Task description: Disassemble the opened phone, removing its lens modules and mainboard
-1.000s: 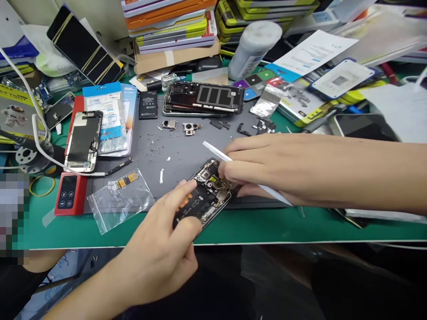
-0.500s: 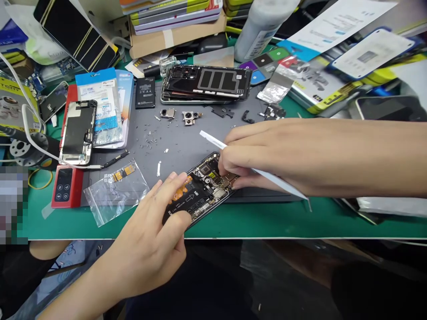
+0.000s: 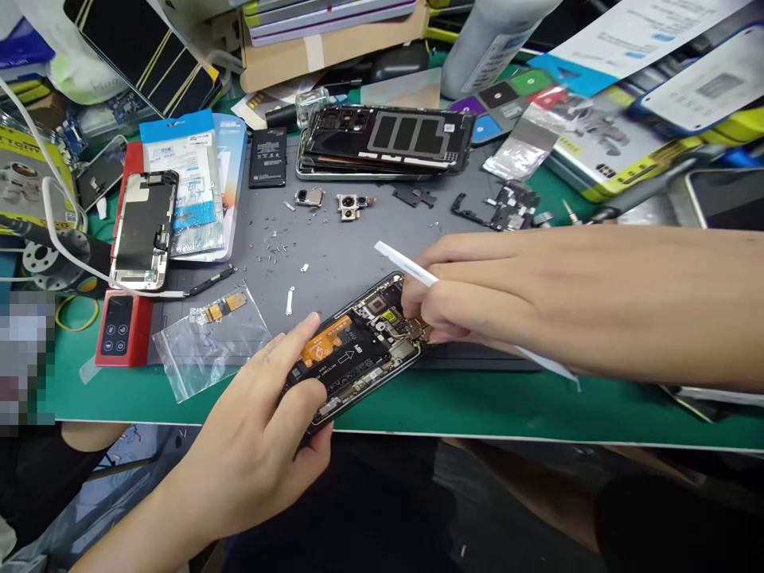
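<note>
An opened phone [image 3: 352, 350] with its circuit boards and an orange label showing lies tilted at the front edge of the grey work mat [image 3: 334, 263]. My left hand [image 3: 263, 446] grips the phone's lower end, thumb on one side and fingers on top. My right hand [image 3: 483, 298] reaches in from the right and holds a white plastic pry tool [image 3: 406, 267] across its fingers, with the fingertips pressed on the phone's upper boards. The tool's working end is hidden under the fingers.
A second opened phone [image 3: 387, 139] lies at the mat's back, camera modules [image 3: 349, 204] and small screws [image 3: 268, 251] are scattered mid-mat. At left lie a phone screen [image 3: 143, 231], a clear bag [image 3: 208, 342] and a red device [image 3: 119, 334]. Boxes and papers crowd the back and right.
My left hand slid down the phone, uncovering the orange label and gripping its lower end. The phone shifted slightly toward the table's front edge. My right hand stays on the upper boards.
</note>
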The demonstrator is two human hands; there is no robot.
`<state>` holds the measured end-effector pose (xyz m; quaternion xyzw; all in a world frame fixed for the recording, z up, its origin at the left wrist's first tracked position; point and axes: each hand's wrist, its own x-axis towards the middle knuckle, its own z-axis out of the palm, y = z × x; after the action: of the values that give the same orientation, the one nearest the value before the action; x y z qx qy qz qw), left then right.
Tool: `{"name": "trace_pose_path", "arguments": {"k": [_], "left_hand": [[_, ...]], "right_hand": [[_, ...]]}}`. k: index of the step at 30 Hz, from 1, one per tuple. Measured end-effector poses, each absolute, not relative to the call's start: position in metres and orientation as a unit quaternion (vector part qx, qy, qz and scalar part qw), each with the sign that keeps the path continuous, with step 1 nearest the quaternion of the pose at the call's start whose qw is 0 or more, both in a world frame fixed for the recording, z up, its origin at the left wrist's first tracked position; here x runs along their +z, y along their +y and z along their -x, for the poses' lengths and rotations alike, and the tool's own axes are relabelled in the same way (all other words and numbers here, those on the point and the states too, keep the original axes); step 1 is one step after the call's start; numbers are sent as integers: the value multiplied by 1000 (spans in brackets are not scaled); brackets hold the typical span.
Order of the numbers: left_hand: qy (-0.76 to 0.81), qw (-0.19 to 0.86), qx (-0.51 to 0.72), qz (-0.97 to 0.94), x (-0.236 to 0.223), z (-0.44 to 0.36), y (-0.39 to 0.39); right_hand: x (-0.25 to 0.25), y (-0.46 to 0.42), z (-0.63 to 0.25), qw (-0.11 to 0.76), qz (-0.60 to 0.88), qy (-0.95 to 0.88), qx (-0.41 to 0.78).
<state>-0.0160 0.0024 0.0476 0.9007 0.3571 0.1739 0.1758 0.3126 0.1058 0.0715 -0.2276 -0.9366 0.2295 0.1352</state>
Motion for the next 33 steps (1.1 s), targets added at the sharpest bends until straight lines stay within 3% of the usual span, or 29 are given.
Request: {"name": "trace_pose_path", "arguments": {"k": [3, 11, 15, 33], "left_hand": [[343, 160, 175, -909, 49, 14, 4], [331, 141, 149, -921, 56, 11, 9], [339, 148, 155, -916, 58, 10, 11], [327, 137, 160, -921, 57, 14, 15]], "right_hand": [[68, 108, -318, 114, 192, -956, 192], [53, 94, -327, 174, 196, -956, 129], [50, 91, -328, 164, 190, -966, 68], [42, 85, -335, 164, 221, -955, 111]]}}
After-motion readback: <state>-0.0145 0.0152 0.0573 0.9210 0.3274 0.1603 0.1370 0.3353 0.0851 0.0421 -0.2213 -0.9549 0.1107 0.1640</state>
